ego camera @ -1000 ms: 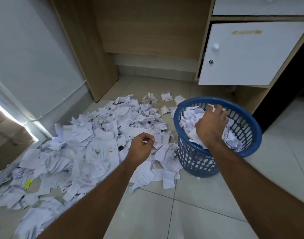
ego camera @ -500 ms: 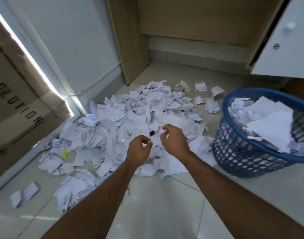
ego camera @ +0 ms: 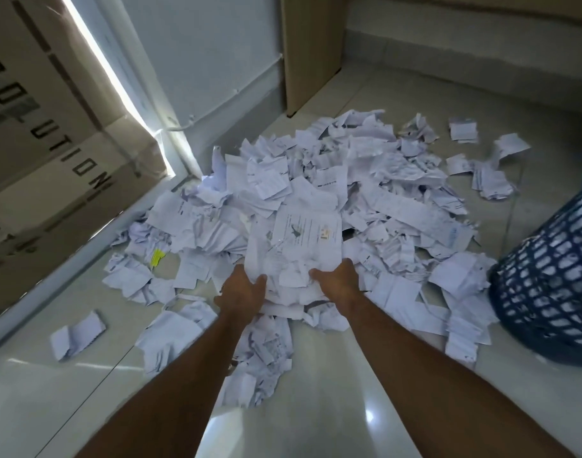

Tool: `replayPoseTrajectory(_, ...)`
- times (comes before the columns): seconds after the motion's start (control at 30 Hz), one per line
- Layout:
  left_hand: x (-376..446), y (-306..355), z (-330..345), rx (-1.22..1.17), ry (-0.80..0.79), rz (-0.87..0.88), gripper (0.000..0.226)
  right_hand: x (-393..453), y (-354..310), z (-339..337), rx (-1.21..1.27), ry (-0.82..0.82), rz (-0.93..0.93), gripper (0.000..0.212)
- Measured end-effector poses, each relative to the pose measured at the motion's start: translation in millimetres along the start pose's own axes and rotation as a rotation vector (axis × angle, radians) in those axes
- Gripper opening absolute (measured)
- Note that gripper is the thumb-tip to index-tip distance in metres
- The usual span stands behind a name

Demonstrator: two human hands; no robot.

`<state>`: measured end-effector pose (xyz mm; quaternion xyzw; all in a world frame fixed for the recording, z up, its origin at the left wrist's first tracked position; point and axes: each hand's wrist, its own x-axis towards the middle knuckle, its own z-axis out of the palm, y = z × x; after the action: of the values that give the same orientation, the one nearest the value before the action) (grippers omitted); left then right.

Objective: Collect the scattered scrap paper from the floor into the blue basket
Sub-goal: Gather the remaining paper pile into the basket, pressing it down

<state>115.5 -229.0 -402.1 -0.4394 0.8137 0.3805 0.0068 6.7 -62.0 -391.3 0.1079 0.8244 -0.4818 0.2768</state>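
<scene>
Both hands: left hand (ego camera: 241,292) and right hand (ego camera: 337,282) clasp a white scrap-paper bundle (ego camera: 296,256) atop the floor heap | blue plastic lattice basket (ego camera: 547,282) right | advice: squeeze inward, lift level.

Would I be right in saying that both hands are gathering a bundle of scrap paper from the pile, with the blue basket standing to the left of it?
Not quite: the head view shows the blue basket at the right of the pile, not the left. The rest holds: the left hand and right hand each grip an edge of the bundle of scrap paper.
</scene>
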Motion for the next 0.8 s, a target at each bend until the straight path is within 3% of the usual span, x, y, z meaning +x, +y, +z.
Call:
replayPoseTrajectory(0.13,3.9,4.3,-3.8,-0.018,0.022,0.04,0.043,-1.7,-3.7,-1.0,0.161,0.002,0.02,0.037)
replayPoseTrajectory(0.37,-27.3,37.3,-22.7,0.111,0.265,0.341,0.038,-21.1,-12.8,-26.7,0.344,-0.047,-0.081,0.038)
replayPoseTrajectory(0.53,-61.5,71.5,-21.8,-0.221,0.104,0.568,0.038,-50.4,-38.3,-55.1,0.4,-0.082,-0.169,0.033)
replayPoseTrajectory(0.63,-83.8,93.7,-14.7,-0.256,0.054,0.617,0.035,-69.0,-55.0,-75.3,0.355,-0.111,-0.147,0.019)
replayPoseTrajectory(0.8,-125.5,129.1,-12.3,-0.234,-0.064,0.68,0.044,-97.6,-61.5,-109.1,0.479,-0.103,-0.194,0.058)
